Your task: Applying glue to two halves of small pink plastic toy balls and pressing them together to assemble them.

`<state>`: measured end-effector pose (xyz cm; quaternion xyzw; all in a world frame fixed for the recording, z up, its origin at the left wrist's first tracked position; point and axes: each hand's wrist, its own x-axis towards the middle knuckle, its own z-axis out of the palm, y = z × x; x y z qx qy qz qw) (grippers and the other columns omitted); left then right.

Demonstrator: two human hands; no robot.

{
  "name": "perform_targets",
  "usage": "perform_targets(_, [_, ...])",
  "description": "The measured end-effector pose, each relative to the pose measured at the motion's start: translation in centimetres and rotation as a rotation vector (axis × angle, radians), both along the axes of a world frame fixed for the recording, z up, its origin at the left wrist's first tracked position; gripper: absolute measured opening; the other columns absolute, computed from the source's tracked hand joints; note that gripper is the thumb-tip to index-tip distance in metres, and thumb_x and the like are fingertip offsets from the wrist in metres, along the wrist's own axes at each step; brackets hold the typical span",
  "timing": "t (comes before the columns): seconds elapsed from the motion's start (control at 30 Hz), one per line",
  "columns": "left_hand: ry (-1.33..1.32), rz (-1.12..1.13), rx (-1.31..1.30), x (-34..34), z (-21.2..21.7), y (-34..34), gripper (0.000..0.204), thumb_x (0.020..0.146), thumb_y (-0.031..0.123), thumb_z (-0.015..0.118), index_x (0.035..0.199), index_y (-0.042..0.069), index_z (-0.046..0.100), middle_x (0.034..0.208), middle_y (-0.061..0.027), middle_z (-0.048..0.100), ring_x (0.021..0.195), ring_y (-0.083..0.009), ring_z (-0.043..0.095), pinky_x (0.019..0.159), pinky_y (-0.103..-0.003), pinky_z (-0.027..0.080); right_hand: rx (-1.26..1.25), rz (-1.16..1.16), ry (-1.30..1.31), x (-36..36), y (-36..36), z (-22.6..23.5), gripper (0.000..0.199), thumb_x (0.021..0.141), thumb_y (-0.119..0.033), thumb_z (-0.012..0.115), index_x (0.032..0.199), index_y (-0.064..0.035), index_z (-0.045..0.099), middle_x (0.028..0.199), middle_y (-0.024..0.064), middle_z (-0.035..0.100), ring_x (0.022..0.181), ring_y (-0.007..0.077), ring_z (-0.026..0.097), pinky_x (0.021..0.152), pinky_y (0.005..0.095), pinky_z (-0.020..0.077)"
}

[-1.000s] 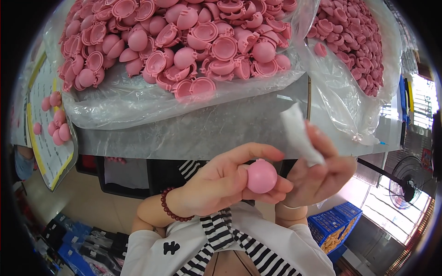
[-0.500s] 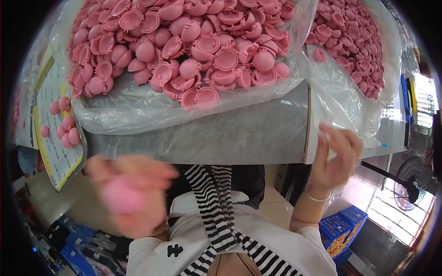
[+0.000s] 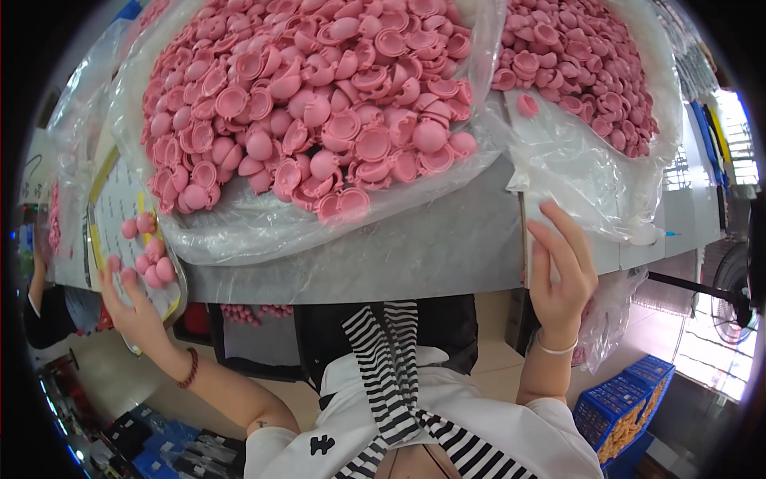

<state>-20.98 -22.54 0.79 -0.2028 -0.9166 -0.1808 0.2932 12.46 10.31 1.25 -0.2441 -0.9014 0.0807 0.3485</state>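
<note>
My left hand (image 3: 136,315) reaches over a yellow-edged paper sheet (image 3: 171,299) at the table's left end. Its fingers are stretched out and apart, the tips beside a small pink ball (image 3: 114,262). Several closed pink balls (image 3: 155,249) lie just beyond them on the sheet. My right hand (image 3: 562,275) is held up at the table's right front, fingers spread and holding nothing, in front of crumpled clear plastic. A large heap of pink half-ball shells (image 3: 319,104), many in hinged pairs, fills a clear plastic bag (image 3: 255,247) across the middle.
A second heap of pink shells (image 3: 586,64) lies in plastic at the far right, with one loose shell (image 3: 527,104) apart from it. The grey tabletop (image 3: 375,263) runs along the front. Blue crates (image 3: 610,407) and a black fan (image 3: 732,295) stand lower right.
My left hand, which held a pink ball near my body, has moved left to the paper and opened. My right hand's fingers have spread wider. The view has shifted.
</note>
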Motion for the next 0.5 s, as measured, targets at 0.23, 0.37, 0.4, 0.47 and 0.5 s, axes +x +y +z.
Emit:
perform_targets(0.23, [0.017, -1.079, -0.173, 13.4, -7.5, 1.0, 0.022, 0.065, 0.006, 0.055, 0.087, 0.008, 0.056, 0.080, -0.0071, 0.053, 0.067, -0.0260, 0.052, 0.058, -0.037, 0.040, -0.434, -0.128, 0.057, 10.2, -6.2, -10.7, 0.010, 0.069, -0.001, 0.056, 0.078, -0.0011, 0.060, 0.066, 0.0111, 0.055, 0.059, 0.0240, 0.050, 0.054, 0.0305, 0.0404])
perform_targets(0.37, [-1.142, -0.166, 0.468, 15.0, -25.8, -7.0, 0.016, 0.087, 0.016, 0.043, 0.091, 0.004, 0.053, 0.083, -0.0057, 0.055, 0.071, -0.0198, 0.052, 0.065, -0.032, 0.042, -1.363, -0.630, -0.237, 17.0, -12.2, -24.2, 0.029, 0.086, -0.026, 0.045, 0.088, -0.0012, 0.060, 0.082, 0.0112, 0.061, 0.076, 0.0244, 0.057, 0.065, 0.0320, 0.0436])
perform_targets(0.4, [-1.566, -0.048, 0.683, 15.3, -28.8, -8.8, 0.030, 0.088, 0.028, 0.039, 0.099, 0.004, 0.052, 0.092, -0.0067, 0.056, 0.081, -0.0200, 0.052, 0.073, -0.032, 0.042, -1.721, -0.710, -0.003, 19.9, -14.2, -28.7, 0.034, 0.087, -0.031, 0.041, 0.093, -0.0026, 0.060, 0.089, 0.0099, 0.062, 0.081, 0.0237, 0.058, 0.070, 0.0325, 0.0438])
perform_targets(0.47, [-2.143, 0.136, 0.832, 14.6, -32.1, -11.5, 0.053, 0.087, 0.044, 0.038, 0.115, -0.001, 0.046, 0.111, -0.0098, 0.053, 0.102, -0.0207, 0.051, 0.088, -0.033, 0.039, -2.073, -0.756, 0.298, 19.5, -14.8, -32.0, 0.040, 0.088, -0.036, 0.038, 0.098, -0.0039, 0.060, 0.095, 0.0087, 0.062, 0.086, 0.0229, 0.058, 0.076, 0.0331, 0.0440])
perform_targets(0.5, [-2.154, 0.134, 0.805, 13.1, -32.7, -10.1, 0.053, 0.087, 0.044, 0.038, 0.115, -0.001, 0.046, 0.111, -0.0098, 0.053, 0.102, -0.0207, 0.051, 0.088, -0.033, 0.039, -2.165, -0.568, 0.466, 18.6, -14.7, -31.2, 0.042, 0.088, -0.038, 0.038, 0.105, -0.0047, 0.057, 0.100, 0.0082, 0.061, 0.089, 0.0227, 0.057, 0.080, 0.0335, 0.0438])
